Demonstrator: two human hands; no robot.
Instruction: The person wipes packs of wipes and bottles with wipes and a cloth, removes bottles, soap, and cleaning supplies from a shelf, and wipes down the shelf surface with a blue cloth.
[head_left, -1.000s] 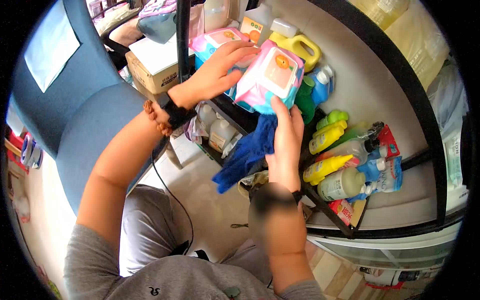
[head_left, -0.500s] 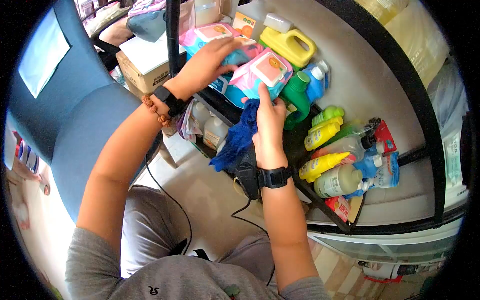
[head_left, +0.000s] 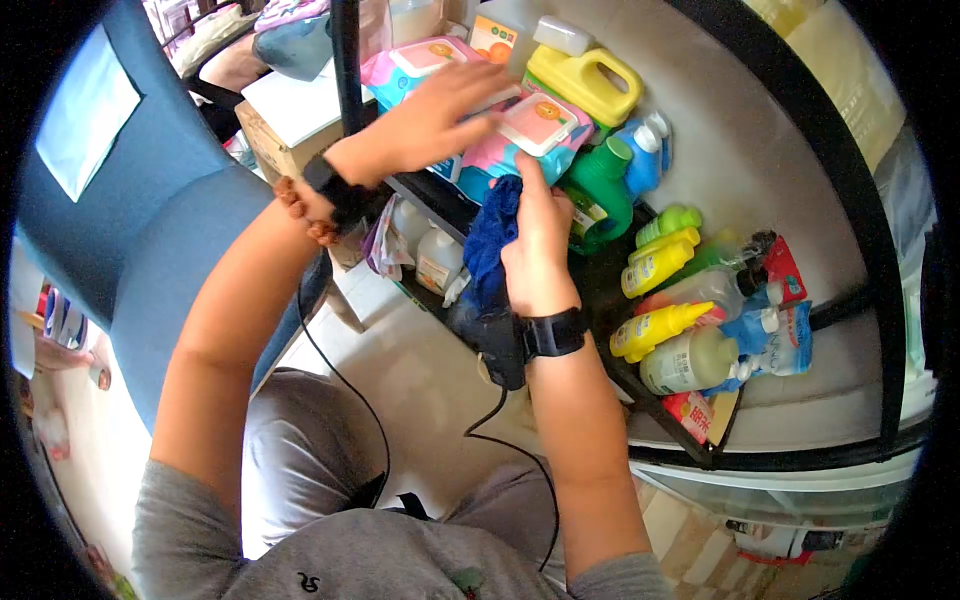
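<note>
A blue chair (head_left: 200, 235) is seen at the left. At the top middle, the left hand (head_left: 425, 122) is spread wide, nothing gripped. Beside it, a pink wipes pack (head_left: 540, 123) is touched by the right hand (head_left: 540, 240), in which, half curled, a blue cloth (head_left: 488, 245) is held.

A yellow jug (head_left: 567, 88) blocks the space behind the wipes pack (head_left: 537, 127); room opens between green jug (head_left: 602, 178) and yellow bottle (head_left: 658, 264), by the shelf's (head_left: 597, 273) front edge.

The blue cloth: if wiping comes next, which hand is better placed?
Likely the right hand: the blue cloth hangs from its grip, while the left hand is spread beside a pink pack.
</note>
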